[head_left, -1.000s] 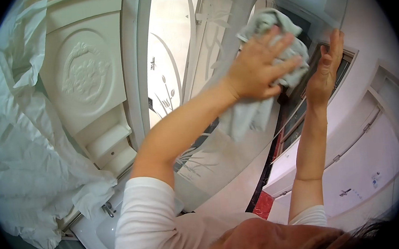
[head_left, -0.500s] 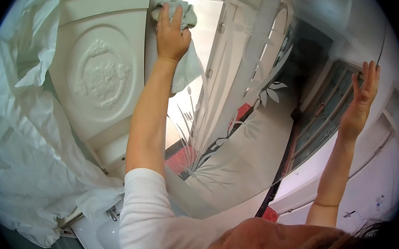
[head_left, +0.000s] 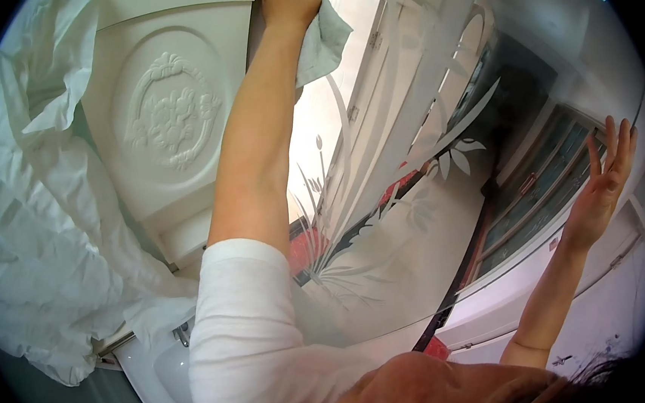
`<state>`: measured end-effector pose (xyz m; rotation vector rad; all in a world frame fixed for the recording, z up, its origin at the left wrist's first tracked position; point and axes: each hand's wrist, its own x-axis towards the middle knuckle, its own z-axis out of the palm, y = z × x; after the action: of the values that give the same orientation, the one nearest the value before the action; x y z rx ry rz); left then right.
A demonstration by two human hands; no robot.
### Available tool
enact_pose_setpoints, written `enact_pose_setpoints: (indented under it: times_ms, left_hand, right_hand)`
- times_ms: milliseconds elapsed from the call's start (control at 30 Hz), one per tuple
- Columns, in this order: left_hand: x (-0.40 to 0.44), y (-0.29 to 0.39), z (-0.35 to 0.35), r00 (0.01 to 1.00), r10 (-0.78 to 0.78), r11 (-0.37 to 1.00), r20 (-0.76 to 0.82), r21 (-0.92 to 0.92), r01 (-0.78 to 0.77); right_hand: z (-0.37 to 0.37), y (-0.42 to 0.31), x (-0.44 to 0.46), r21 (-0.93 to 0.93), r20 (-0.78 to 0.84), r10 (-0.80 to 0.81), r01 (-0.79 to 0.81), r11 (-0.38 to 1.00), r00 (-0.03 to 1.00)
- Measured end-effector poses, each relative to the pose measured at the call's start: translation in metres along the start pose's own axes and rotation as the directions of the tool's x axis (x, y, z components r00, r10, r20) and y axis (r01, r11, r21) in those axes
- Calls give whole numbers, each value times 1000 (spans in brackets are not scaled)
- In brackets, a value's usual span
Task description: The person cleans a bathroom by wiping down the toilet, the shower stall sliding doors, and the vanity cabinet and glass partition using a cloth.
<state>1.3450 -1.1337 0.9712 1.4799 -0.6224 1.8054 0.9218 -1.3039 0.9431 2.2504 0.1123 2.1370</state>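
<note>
My left hand [head_left: 291, 1] is at the top edge of the view, closed on a pale grey-green cloth [head_left: 323, 41]. The cloth hangs down beside the wrist, against the left edge of a glass panel [head_left: 390, 287] with a frosted plant pattern. My fingertips are partly cut off by the frame. On the far right my right hand [head_left: 601, 183] is raised near the glass panel's right edge, its fingers stretched out and apart. Nothing shows in it; whether it touches the glass I cannot tell.
A cream panel with a raised floral oval [head_left: 173, 111] is left of my arm. Crumpled white sheeting [head_left: 46, 246] hangs further left. A white washbasin [head_left: 155, 381] is at lower left. Through the glass appear a floor with red and black edging and a barred window [head_left: 533, 185].
My left hand has moved up and slightly right with the cloth, reaching the top of the view. My right hand stays raised and open; the whole view has shifted slightly.
</note>
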Motion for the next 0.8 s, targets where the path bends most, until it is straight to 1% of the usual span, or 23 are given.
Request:
enact_pose_setpoints:
  times_ms: [67,133,167,267,333,367,433,467,533,567,600,633,667,733,767,800]
  left_hand:
    - [-10,2,-8,1000,-8,1000,15,-18,9]
    - [-21,3,-15,994,-46,996,102,-73,54]
    - [-24,3,-17,994,-40,997,102,-69,47]
    - [-42,4,-22,996,9,1000,88,-31,-6]
    - [-61,2,-23,996,-38,994,75,-100,46]
    - [-74,2,-25,996,-37,994,83,-99,45]
    - [-104,2,-32,993,-85,991,83,-99,93]
    - [-119,2,-37,992,-90,990,92,-96,99]
    - [-150,1,-49,981,-101,987,164,-106,120]
    - [-166,3,-59,970,-129,979,205,-127,157]
    - [-186,3,-66,967,-134,978,216,-127,164]
    - [-209,2,-72,951,-171,971,256,-118,207]
    - [-234,1,-79,932,-208,962,297,-108,250]
    - [-284,4,-95,908,-255,946,332,-107,305]
    - [-309,7,-103,885,-302,928,353,-104,358]
    - [-332,11,-110,862,-345,907,372,-102,408]
  right_hand:
    - [0,-2,0,15,-3,-5,6,1000,1000]
    - [2,-7,0,72,-18,-5,7,997,1000]
    - [3,-7,0,78,-22,-2,4,997,1000]
    - [1,-5,0,62,-12,-27,28,998,1000]
    - [1,-1,0,-5,3,-89,89,996,996]
    - [1,-1,0,-2,7,-82,82,997,997]
    - [2,-2,-1,8,11,-130,130,991,991]
    - [0,-1,-2,11,21,-126,126,992,992]
    - [-3,2,-2,-67,22,-62,64,996,998]
    - [-4,2,-1,-65,34,-57,59,996,998]
    - [-5,2,0,-100,41,-64,68,993,997]
    - [-4,2,0,-134,48,-72,78,988,996]
    - [-4,1,-1,-136,59,-67,74,988,996]
    - [-4,1,-1,-100,59,-37,42,994,998]
    - [-6,3,0,-88,59,-27,32,996,998]
    - [-12,16,1,-210,98,-145,163,964,984]
